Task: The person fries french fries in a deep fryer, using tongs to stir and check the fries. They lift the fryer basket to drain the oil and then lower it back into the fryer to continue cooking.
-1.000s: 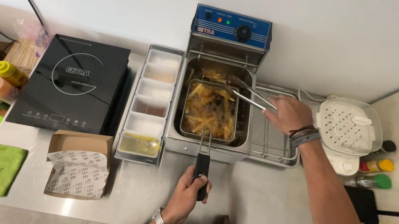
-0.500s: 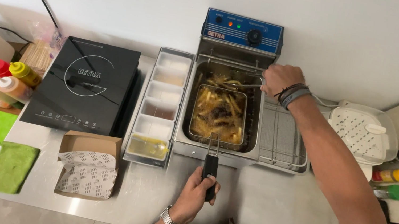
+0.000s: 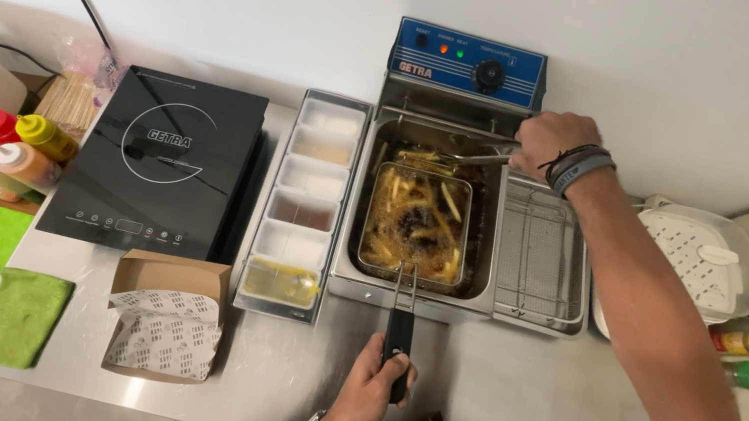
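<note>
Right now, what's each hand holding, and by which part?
Left hand grips the fry basket by its black handle. Right hand holds metal tongs by their rear end, over the fryer.

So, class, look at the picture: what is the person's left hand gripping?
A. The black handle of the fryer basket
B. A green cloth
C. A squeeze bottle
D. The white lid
A: the left hand is closed round the black handle of the fryer basket, which sits in the fryer full of fries, while the right hand holds metal tongs over the oil.
</note>
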